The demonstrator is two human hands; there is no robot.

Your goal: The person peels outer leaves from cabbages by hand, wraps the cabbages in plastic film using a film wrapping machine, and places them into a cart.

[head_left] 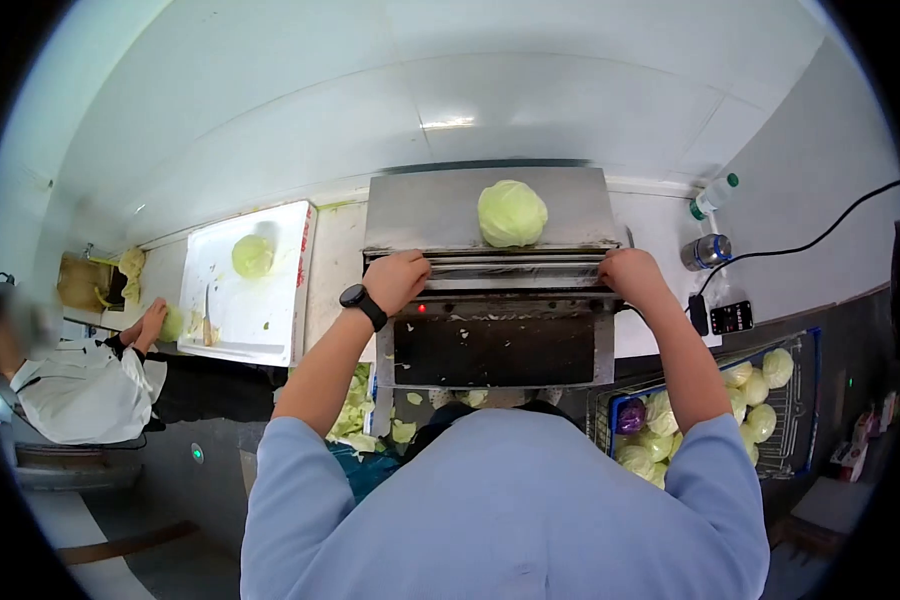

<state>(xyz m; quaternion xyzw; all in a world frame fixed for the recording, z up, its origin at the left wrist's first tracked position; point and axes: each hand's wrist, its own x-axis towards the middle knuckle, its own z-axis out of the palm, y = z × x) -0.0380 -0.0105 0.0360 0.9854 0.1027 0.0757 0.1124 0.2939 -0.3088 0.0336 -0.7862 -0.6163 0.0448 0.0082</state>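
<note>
Watching someone's bare left hand [398,280] and right hand [632,276] here, fingers clamped on either end of some shiny clear plastic film [515,272] spanning a boxy silver metal machine [415,210]. Round pale-green cabbage [512,213] is just sitting on the machine's flat far top, touching neither hand.

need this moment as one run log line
left hand: at left end of clear film | right hand: at its right end | cabbage: on metal machine, beyond film | red light: lit | co-worker's hands: by another cabbage
</note>
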